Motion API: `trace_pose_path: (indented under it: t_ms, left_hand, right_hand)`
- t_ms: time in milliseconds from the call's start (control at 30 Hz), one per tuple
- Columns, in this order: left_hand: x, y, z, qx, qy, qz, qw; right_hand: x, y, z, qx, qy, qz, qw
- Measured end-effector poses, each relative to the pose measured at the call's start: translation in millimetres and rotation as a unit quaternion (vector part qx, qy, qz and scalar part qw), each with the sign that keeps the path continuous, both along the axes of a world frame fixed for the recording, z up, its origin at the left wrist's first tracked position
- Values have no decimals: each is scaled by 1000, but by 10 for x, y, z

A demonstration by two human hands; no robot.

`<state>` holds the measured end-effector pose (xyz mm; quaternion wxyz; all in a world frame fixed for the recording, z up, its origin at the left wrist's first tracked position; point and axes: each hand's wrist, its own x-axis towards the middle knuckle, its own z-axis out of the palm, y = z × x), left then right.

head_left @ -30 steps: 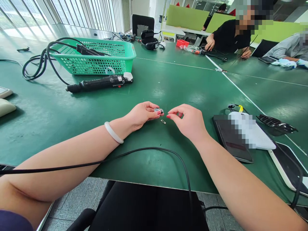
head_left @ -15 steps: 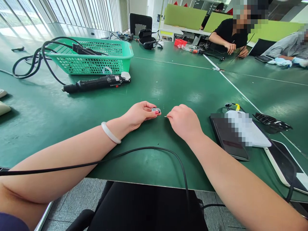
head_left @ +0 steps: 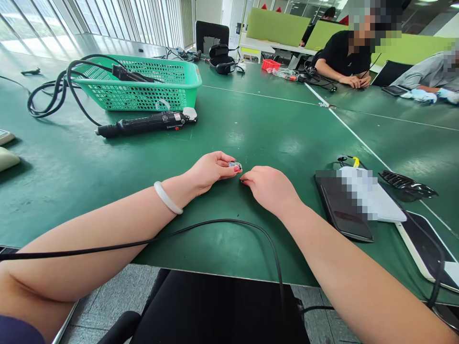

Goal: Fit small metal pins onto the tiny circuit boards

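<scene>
Left hand pinches small silvery part

Part sits at left hand's 3 o'clock, thumb against fingers. Right hand, part's 4 o'clock: fingertips narrow on tiny piece, mostly hidden. Black power tool at 10.

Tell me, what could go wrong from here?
The small metallic part sits at the left hand's fingertips, so it might slip onto the green table. The black cable crosses the left forearm in this view and could perhaps snag if that arm lifts.

Left hand near right hand
</scene>
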<state>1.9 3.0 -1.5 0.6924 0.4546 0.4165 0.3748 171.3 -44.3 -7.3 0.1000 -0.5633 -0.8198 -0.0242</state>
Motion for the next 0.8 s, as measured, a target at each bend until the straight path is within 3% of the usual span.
trace_pose_path:
  t_ms: [200,333,533,800]
  left_hand:
    - [2,-7,15,2,10,-4,1000]
    - [2,-13,29,3,14,-8,1000]
    - [-5,-2,9,13,17,-16,1000]
    - [6,-1,-16,37,35,-32,998]
  right_hand:
    - [108,19,24,-18,53,6,998]
    - [125,9,73,-17,117,-54,992]
    - [109,4,71,-59,115,-49,990]
    - [128,-9,110,-89,114,-127,981]
